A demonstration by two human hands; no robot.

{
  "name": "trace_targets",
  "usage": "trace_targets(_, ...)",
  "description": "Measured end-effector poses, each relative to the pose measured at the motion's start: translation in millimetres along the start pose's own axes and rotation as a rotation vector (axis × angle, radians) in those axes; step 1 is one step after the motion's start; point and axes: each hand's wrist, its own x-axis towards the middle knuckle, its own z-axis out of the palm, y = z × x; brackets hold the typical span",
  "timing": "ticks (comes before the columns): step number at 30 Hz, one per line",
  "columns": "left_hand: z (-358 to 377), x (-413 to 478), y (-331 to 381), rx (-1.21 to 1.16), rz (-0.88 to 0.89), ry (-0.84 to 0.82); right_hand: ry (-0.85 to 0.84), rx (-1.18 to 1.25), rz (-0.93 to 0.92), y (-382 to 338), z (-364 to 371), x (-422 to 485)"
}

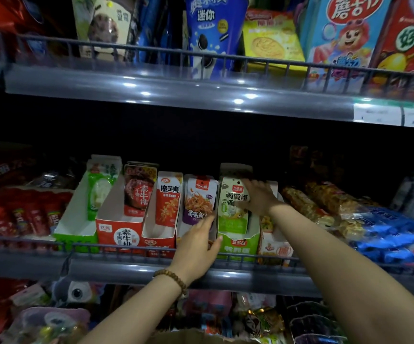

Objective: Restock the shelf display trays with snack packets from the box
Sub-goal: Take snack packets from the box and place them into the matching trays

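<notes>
right hand [258,197]: up at the top right of the green packet [232,214], thumb across its front, other fingers over the top edge, so the grip is holding that packet
green packet: standing upright in the green tray [237,247], front of the row, middle shelf [250,276]
left hand [198,247]: laid over the front of the next tray to the left, fingers pretty much straight, tips at the bottom of the purple packet [199,197], thumb out toward the green tray, grip wide and holding nothing
bracelet [173,276]: wooden beads, left wrist
other trays: red packet [167,202] and a red tray [119,232] further left, each only part full
blue packs [389,234]: piled loose off to the right
</notes>
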Motion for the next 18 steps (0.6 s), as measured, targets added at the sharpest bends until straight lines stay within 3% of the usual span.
trace_targets(18,2,-13,4,0.069,0.052,0.025,0.161,0.098,-0.063,-8,9,-41)
